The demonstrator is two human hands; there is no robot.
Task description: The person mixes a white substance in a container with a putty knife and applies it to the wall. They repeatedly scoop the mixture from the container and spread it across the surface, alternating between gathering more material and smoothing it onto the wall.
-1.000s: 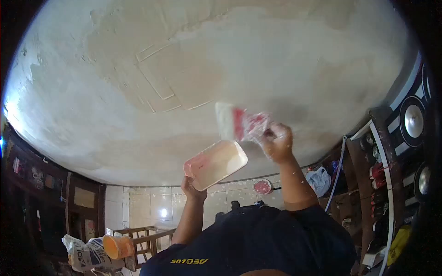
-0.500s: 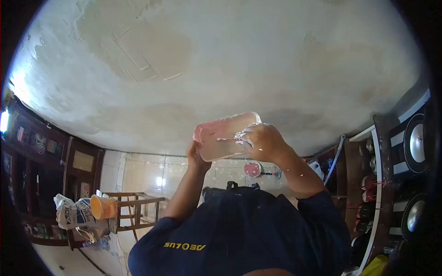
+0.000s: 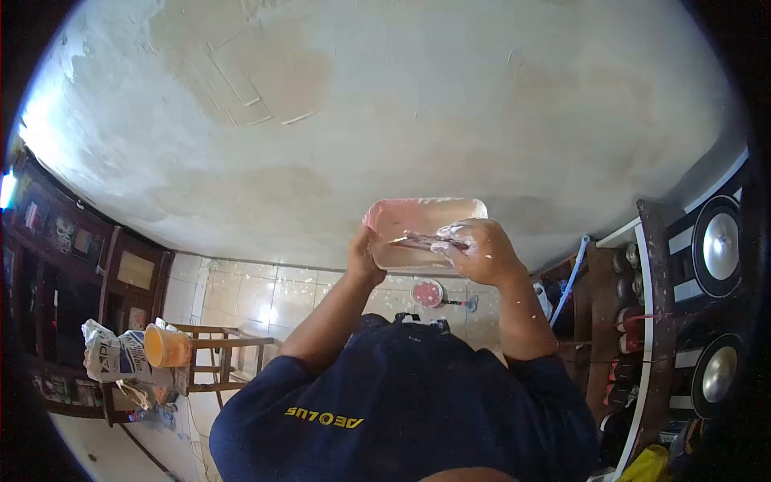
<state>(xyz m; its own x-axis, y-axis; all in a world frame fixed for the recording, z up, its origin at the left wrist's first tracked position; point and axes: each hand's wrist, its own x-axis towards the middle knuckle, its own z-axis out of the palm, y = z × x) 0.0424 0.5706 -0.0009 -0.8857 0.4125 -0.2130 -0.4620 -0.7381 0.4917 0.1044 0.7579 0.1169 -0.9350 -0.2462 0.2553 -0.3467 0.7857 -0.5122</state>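
A shallow rectangular tray (image 3: 430, 210), pinkish and smeared with white paste along its rim, is held up in front of the wall. My left hand (image 3: 367, 257) grips it by the left end, with the fingers underneath hidden. Over the tray's right part, my right hand (image 3: 486, 251) is closed around a thin putty knife (image 3: 422, 240), seen nearly edge-on and pointing left across the tray. White paste coats the fingers of this hand, and spots of it dot the forearm.
Ahead rises a patchy plastered wall (image 3: 385, 104). On the tiled floor are a tub of pink material (image 3: 426, 293) and a dark-handled tool (image 3: 460, 303). An orange bucket (image 3: 167, 347) and a white bag (image 3: 120, 353) sit by a wooden stool (image 3: 229, 344) at left; shelves with shoes (image 3: 626, 329) stand right.
The tray and both hands have shifted right in view. The tray is turned more level, and the putty knife in my right hand shows more of its length.
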